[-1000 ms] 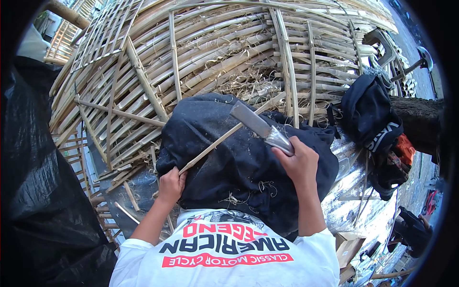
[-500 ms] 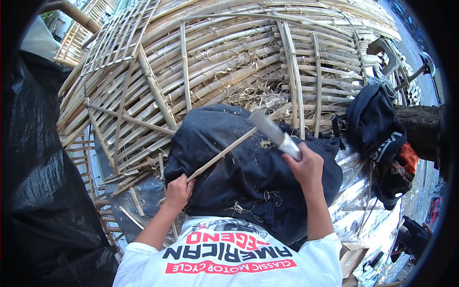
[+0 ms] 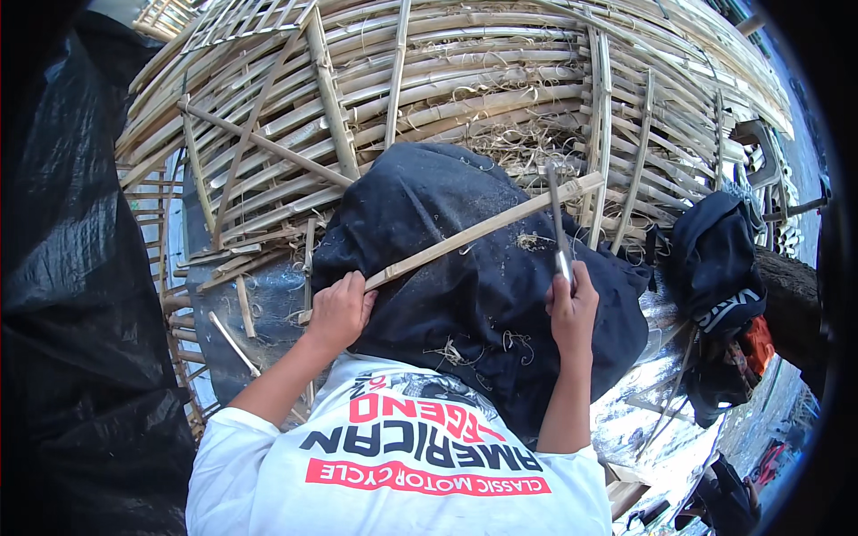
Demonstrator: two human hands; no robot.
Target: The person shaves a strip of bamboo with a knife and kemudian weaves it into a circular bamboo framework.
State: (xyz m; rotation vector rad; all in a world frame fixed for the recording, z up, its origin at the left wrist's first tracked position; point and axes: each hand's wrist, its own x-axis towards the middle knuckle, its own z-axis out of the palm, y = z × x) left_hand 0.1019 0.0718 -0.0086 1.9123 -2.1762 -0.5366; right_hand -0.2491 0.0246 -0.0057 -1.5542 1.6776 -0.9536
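- Far left, a black plastic sheet hangs next to some loose sticks. Nothing new there that I can see.
- The left hand has its fingers curled tight around the near part of the wood strip, no gap showing. Knuckles face the camera, so how the fingertips sit underneath, can't tell.
- The wood strip slants up and right from that hand, over the dark cloth on the lap. It shows a broader, flatter face than half a second ago, so I'd guess it's been rolled a bit, and a different side now meets the blade.
- Shavings sit on the cloth, closer to the shirt.
- Biggest change is the knife: its blade was tipped over with the flat showing, now it stands nearly upright in view, edge-on, crossing the strip near the far end. To me that reads as lined up with the wood, though whether it's actually touching, can't tell.
- The right hand has its fingers closed around the knife handle, thumb up along it.
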